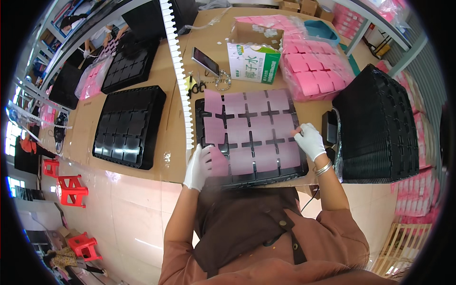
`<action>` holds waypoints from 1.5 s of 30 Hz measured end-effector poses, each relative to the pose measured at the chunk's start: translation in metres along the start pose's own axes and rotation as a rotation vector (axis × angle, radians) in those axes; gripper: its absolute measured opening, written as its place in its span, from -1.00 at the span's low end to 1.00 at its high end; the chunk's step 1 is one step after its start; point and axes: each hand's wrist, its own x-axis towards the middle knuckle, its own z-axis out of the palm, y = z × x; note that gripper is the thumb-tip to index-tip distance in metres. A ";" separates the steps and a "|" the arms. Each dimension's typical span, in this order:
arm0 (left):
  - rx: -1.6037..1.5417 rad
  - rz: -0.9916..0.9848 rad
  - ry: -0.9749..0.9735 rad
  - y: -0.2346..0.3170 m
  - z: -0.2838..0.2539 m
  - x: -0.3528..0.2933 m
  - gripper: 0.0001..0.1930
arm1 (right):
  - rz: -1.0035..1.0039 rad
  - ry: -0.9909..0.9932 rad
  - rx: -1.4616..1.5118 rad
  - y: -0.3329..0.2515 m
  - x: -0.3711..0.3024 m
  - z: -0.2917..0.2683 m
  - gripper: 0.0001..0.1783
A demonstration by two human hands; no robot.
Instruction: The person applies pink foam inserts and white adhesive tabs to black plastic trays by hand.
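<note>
A thin pink foam sheet [240,124] with cross-shaped cut-outs lies over a black plastic tray [304,167] in front of me. Its left strip and near-left corner look lifted and bent, the corner blurred by motion. My left hand [196,170], in a white glove, grips that near-left corner with its fingers closed. At the sheet's right edge is my right hand [311,141], also gloved, with thumb and fingertip bare. Those fingers are bent together on the edge of the sheet. Black tray surface shows through the cut-outs.
A tall stack of black trays [377,128] stands at the right. Behind are bagged pink sheets [316,69], a carton [254,62], a phone [205,61] and scissors [195,86]. A white toothed strip [178,71] crosses left of centre, beside another black tray [127,126].
</note>
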 end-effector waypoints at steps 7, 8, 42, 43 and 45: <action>0.596 0.216 0.231 -0.018 0.011 -0.028 -0.43 | -0.057 -0.153 -0.026 -0.007 -0.024 -0.005 -0.59; 0.594 0.220 0.234 -0.021 0.010 -0.029 -0.43 | -0.062 -0.151 -0.025 -0.007 -0.026 -0.007 -0.59; 1.611 0.868 0.143 -0.004 0.046 -0.012 -0.39 | -0.399 0.167 0.007 -0.031 -0.006 0.011 -0.20; 1.669 0.906 0.113 -0.004 0.054 0.013 -0.38 | -0.430 0.077 -0.095 -0.046 0.000 0.020 -0.16; 1.728 0.965 0.071 0.001 0.072 0.057 -0.38 | -0.513 0.086 -0.180 -0.071 0.016 0.039 -0.08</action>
